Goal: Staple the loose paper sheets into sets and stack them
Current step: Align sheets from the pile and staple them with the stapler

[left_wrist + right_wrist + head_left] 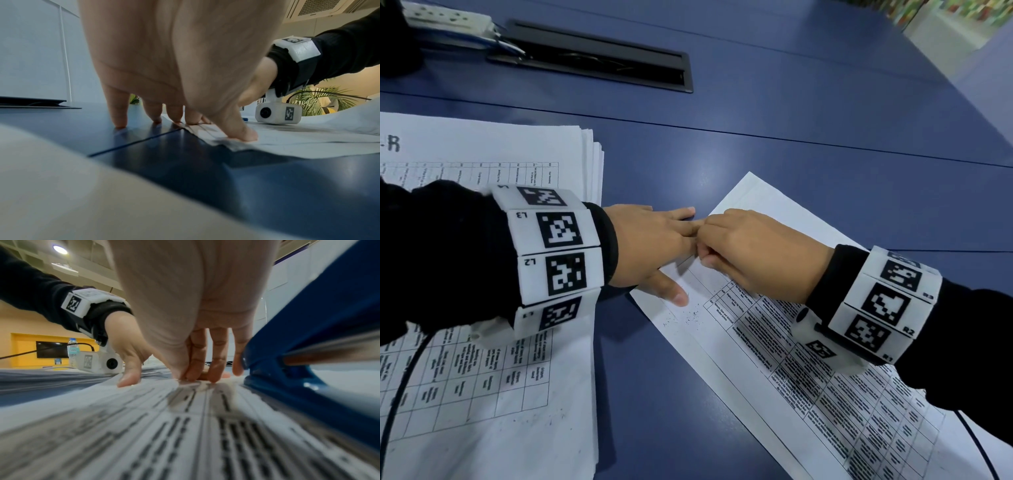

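Note:
A printed paper set (pixel 808 377) lies slanted on the blue table (pixel 791 130). My left hand (pixel 667 246) lies flat with its fingers spread: the thumb (pixel 244 133) presses on the set's left edge and the other fingertips rest on the table beside the top corner. My right hand (pixel 750 253) stands over that corner with its fingertips (pixel 213 378) and thumb down on the top sheet, touching the left index finger. A blue stapler (pixel 308 331) sits on the paper just right of the right hand; the head view hides it. A thick pile of printed sheets (pixel 482 394) lies under my left forearm.
At the back left, a black cable hatch (pixel 599 58) is set into the table, with a white power strip (pixel 448 17) behind it. Black cables run from both wrist cameras across the papers. A water bottle (pixel 73 348) stands far off to the left.

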The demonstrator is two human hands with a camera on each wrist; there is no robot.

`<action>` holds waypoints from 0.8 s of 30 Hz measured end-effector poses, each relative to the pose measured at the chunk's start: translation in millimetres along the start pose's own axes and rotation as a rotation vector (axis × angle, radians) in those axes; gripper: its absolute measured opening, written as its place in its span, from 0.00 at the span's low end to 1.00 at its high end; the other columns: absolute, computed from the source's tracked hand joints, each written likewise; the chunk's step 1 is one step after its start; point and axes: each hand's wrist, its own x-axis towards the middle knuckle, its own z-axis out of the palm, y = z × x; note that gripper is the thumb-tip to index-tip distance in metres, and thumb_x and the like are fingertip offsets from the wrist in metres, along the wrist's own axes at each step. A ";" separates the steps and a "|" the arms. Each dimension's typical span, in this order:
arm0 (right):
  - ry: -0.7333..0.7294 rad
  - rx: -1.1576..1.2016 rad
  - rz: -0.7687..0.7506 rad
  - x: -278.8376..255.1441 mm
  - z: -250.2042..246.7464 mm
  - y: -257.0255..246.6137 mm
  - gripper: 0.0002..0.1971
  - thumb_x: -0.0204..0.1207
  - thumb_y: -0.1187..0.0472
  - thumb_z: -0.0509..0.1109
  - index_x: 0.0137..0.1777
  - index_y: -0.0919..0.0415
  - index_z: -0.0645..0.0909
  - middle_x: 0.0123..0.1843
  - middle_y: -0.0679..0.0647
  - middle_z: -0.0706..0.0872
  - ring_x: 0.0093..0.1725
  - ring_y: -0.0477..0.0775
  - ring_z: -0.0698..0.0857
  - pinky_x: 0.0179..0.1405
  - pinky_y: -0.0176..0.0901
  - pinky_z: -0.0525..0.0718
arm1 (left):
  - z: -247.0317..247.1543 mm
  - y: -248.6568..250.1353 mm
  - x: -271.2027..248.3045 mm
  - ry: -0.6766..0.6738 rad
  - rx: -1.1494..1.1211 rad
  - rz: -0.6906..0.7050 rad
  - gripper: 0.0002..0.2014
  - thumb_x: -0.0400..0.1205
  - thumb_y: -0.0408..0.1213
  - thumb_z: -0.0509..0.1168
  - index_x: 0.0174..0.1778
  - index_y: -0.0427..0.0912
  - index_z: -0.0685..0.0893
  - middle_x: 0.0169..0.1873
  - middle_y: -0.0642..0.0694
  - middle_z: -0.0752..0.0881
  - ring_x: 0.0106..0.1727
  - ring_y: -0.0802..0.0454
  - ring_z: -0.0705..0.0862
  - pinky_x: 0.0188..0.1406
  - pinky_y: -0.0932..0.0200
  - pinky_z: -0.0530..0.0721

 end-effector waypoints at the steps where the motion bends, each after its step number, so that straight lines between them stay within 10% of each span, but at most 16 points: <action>1: -0.004 -0.021 -0.005 0.4 0.4 -1.4 0.08 0.80 0.65 0.62 0.41 0.55 0.68 0.45 0.56 0.80 0.41 0.60 0.76 0.45 0.60 0.77 | 0.1 0.0 -0.1 -0.001 0.007 -0.003 0.39 0.77 0.68 0.52 0.81 0.54 0.53 0.80 0.65 0.45 0.83 0.55 0.37 0.80 0.45 0.59; 13: -0.042 -0.009 0.173 -5.8 -18.4 12.3 0.07 0.79 0.60 0.63 0.42 0.60 0.80 0.36 0.43 0.74 0.42 0.50 0.75 0.46 0.43 0.72 | -1.8 3.8 -0.7 -0.020 0.066 -0.033 0.45 0.78 0.68 0.50 0.81 0.53 0.31 0.80 0.60 0.30 0.83 0.52 0.36 0.80 0.43 0.59; 24: 0.073 0.062 0.207 -14.5 -19.5 24.2 0.04 0.71 0.57 0.74 0.37 0.54 0.86 0.41 0.47 0.82 0.42 0.47 0.78 0.48 0.47 0.78 | -1.7 18.3 -8.7 -0.006 0.110 -0.106 0.39 0.82 0.62 0.49 0.82 0.49 0.38 0.82 0.54 0.35 0.84 0.52 0.42 0.81 0.48 0.57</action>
